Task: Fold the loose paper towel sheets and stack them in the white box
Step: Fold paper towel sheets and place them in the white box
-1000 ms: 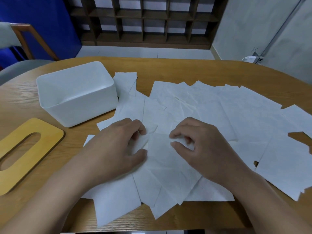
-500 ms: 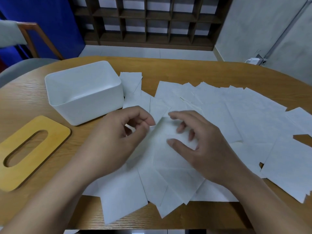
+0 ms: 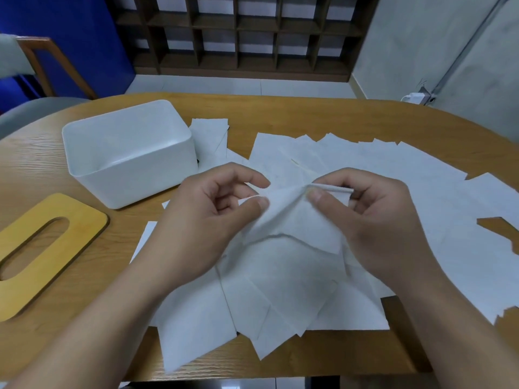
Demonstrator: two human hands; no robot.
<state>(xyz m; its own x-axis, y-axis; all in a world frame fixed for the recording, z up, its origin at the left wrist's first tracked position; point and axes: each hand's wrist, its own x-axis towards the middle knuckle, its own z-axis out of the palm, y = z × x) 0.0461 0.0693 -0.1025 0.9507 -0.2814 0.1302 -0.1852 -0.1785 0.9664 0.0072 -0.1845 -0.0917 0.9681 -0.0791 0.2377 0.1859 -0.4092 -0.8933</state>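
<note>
A wooden table (image 3: 280,116) is seen carrying everything, with a dark shelf unit (image 3: 247,32) against the far wall. A wide spread of loose paper towel sheets (image 3: 393,192) is laid overlapping across the middle and right of the table, several reaching the near edge. The white box (image 3: 126,153) is set at the left rear, just beside the sheets; no folded sheet can be made out inside it, so stacking is judged not yet begun. A yellow slotted lid (image 3: 42,248) is laid flat near the box, on the left. One sheet, the lifted sheet (image 3: 292,220), is raised off the pile at centre and sags between the hands. The left hand (image 3: 207,220) pinches its upper left edge between thumb and forefinger; the right hand (image 3: 373,217) pinches the upper right edge, where the paper appears doubled over into a thin band. The sheet is judged very light, limp and easily torn or creased; neighbouring sheets may be dragged along with it. Hold is best taken at corners or along one edge, with light tension kept between the two pinches so that edges can be matched before a crease is pressed.
</note>
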